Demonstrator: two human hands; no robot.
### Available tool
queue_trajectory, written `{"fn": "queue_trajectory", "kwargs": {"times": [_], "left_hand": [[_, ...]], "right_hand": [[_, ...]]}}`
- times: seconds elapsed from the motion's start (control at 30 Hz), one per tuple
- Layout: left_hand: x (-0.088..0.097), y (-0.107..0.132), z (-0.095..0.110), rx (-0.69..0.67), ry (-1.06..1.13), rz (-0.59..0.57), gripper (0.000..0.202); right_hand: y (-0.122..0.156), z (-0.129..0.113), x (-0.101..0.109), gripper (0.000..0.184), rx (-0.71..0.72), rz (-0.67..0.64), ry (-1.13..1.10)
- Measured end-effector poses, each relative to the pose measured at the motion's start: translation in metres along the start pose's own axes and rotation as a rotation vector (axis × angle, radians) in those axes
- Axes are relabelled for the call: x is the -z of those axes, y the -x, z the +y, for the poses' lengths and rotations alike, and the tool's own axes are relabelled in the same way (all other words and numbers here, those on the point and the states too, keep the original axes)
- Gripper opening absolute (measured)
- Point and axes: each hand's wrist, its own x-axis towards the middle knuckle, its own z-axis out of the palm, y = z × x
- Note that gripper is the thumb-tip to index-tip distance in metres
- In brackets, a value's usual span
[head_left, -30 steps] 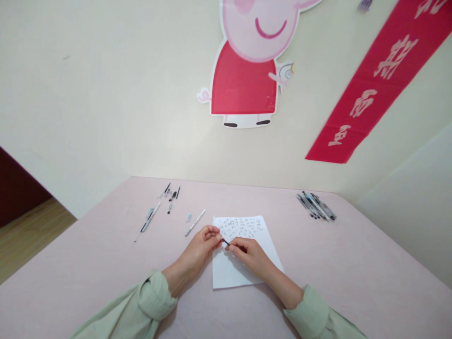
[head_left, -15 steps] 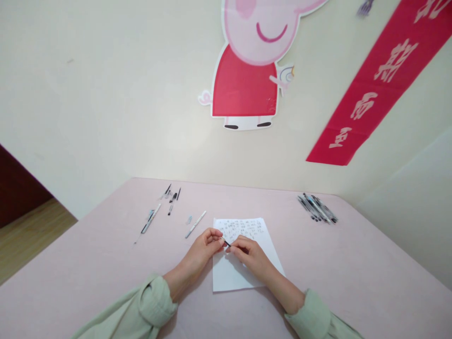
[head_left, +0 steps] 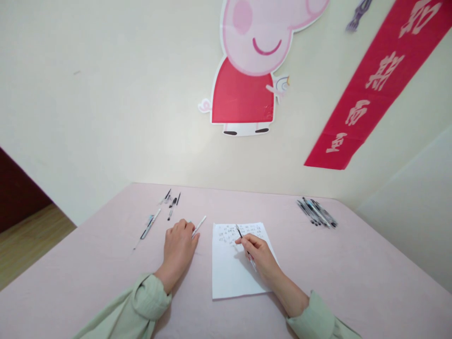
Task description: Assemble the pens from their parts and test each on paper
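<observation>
My right hand is above the sheet of paper, its fingers closed around a slim black-and-clear pen refill. One end of the refill points up and away from me, and the other shows below my fingers. On the table to the left of the sheet, my left hand rests with bent fingers over the lower part of a white pen barrel and a small bluish piece. Its fingertips are mostly hidden, so I cannot see what they pinch. Handwriting covers the upper part of the paper.
Several loose pen parts lie at the back left, with a white and black pen nearer me. A heap of pens is at the back right of the pink table. Behind it rises a wall with a pig cutout.
My hands have come apart from where they met over the paper. My left hand has gone left to the white barrel. My right hand keeps the refill and has turned it.
</observation>
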Motion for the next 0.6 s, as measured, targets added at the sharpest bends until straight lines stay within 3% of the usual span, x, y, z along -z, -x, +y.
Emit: {"fn": "queue_trajectory", "kwargs": {"times": [0.13,0.27,0.4,0.5,0.6], "left_hand": [[-0.003,0.000,0.000,-0.022,0.025,-0.020,0.011],[-0.002,0.004,0.010,-0.103,0.327,-0.001,0.010],[-0.002,0.015,0.027,-0.157,0.589,-0.156,0.013],[-0.004,0.021,0.035,-0.166,0.616,-0.256,0.012],[-0.005,0.022,0.035,-0.165,0.608,-0.276,0.011]], "right_hand": [[-0.002,0.002,0.002,0.034,0.037,-0.012,-0.033],[-0.008,0.005,0.007,0.037,0.058,0.056,-0.127],[-0.015,0.004,0.018,0.037,0.090,0.192,-0.204],[-0.019,0.004,0.026,0.036,0.102,0.273,-0.249],[-0.022,0.006,0.032,0.034,0.115,0.316,-0.280]]}}
